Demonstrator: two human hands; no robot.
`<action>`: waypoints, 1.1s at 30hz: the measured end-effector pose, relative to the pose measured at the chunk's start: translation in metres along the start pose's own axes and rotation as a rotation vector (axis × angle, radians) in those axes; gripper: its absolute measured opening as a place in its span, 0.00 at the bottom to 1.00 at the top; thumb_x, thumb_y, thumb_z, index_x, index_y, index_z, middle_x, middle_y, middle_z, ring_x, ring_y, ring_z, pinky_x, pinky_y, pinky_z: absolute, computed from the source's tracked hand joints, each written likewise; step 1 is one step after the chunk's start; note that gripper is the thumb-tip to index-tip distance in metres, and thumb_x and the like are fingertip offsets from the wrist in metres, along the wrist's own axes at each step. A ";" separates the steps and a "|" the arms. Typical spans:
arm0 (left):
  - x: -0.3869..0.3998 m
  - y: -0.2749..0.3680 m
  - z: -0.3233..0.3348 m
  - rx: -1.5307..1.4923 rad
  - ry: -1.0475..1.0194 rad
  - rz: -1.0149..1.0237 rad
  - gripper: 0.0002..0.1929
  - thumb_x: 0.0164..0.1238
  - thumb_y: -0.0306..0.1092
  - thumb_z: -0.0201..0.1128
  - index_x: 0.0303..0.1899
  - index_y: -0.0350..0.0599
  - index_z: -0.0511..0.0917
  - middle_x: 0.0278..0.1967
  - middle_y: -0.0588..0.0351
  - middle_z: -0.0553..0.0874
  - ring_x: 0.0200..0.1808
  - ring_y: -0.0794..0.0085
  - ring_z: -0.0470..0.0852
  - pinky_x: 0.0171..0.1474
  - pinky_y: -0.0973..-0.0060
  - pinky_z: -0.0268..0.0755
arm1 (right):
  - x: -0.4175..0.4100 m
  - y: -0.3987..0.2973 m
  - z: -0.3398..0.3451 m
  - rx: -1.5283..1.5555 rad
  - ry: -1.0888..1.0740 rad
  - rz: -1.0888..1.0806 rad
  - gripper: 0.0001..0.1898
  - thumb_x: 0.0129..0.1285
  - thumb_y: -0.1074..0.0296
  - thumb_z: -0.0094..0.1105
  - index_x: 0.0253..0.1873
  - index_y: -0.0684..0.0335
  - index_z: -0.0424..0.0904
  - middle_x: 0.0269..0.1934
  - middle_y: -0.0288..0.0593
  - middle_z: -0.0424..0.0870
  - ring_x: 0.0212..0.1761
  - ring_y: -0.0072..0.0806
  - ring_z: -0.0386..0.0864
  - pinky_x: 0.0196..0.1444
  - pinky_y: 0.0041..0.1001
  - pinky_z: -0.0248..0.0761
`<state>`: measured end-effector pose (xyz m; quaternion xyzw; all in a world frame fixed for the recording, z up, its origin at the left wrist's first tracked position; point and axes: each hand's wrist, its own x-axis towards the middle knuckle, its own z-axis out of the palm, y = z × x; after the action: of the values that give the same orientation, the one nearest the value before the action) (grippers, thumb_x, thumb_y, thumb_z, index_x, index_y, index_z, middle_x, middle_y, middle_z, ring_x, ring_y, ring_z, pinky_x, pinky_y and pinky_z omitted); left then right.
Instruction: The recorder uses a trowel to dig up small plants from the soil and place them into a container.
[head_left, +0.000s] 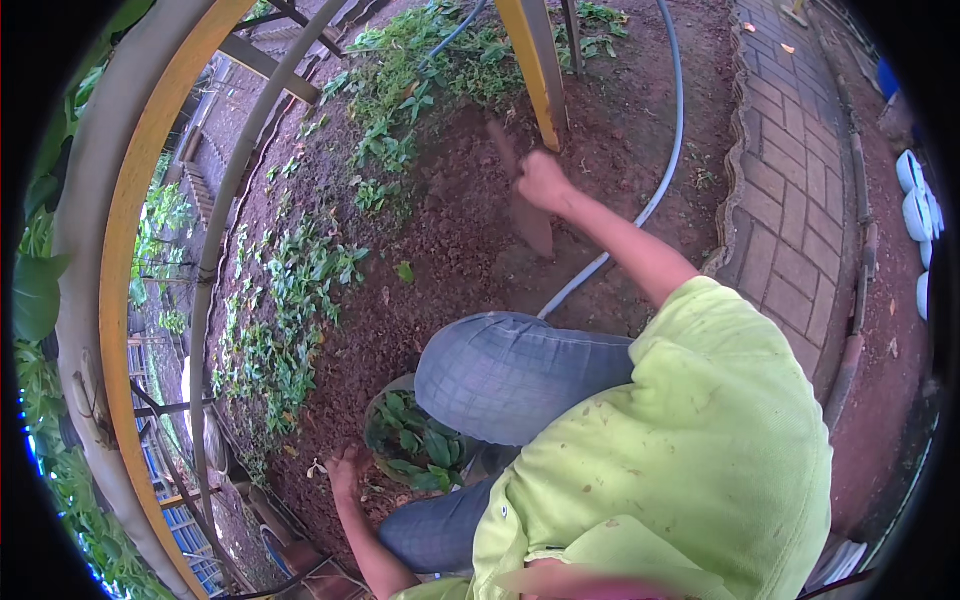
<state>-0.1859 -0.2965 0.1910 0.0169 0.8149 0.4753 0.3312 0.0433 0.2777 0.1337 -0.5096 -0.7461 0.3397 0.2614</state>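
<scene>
My right hand (541, 180) is closed around a blurred hand tool, perhaps a trowel or small hoe (531, 223), whose broad blade points down over the bare brown soil (457, 217). Its thinner end reaches up and to the left past the fist. Low in the view, my left hand (349, 471) rests at the soil, fingers partly hidden, beside a round container (376, 409) of green leaves (420, 442). Whether it holds anything cannot be told. The container stands between my bent, jeans-clad knees.
Low green plants (292, 300) cover the bed's left side. A grey-blue hose (675, 112) curves along the right. Near my right hand stands a yellow metal post (531, 67). A wavy edging (736, 150) borders the brick path (787, 165); a curved yellow frame (124, 225) rises at left.
</scene>
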 end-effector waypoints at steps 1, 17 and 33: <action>-0.001 0.005 -0.002 -0.002 0.021 -0.004 0.13 0.66 0.34 0.61 0.44 0.31 0.79 0.35 0.51 0.83 0.36 0.66 0.86 0.37 0.73 0.80 | -0.019 -0.009 0.005 0.082 -0.203 -0.054 0.13 0.52 0.72 0.59 0.42 0.75 0.81 0.36 0.62 0.84 0.42 0.52 0.83 0.47 0.38 0.76; -0.027 0.254 0.199 -0.465 -0.258 0.657 0.25 0.72 0.33 0.57 0.67 0.37 0.64 0.51 0.45 0.82 0.46 0.69 0.84 0.45 0.74 0.79 | -0.085 -0.179 -0.035 0.932 -1.276 -0.261 0.20 0.49 0.69 0.55 0.47 0.74 0.82 0.32 0.44 0.84 0.32 0.27 0.80 0.40 0.25 0.74; -0.007 0.196 0.146 0.230 -0.107 0.459 0.24 0.66 0.34 0.60 0.61 0.30 0.72 0.55 0.41 0.80 0.52 0.59 0.83 0.55 0.65 0.79 | 0.012 -0.008 -0.029 0.593 0.333 0.024 0.17 0.60 0.62 0.60 0.50 0.67 0.80 0.37 0.47 0.84 0.40 0.31 0.81 0.45 0.29 0.72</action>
<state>-0.1561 -0.0803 0.3007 0.2640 0.8197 0.4408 0.2531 0.0560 0.2941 0.1591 -0.4685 -0.5561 0.4570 0.5123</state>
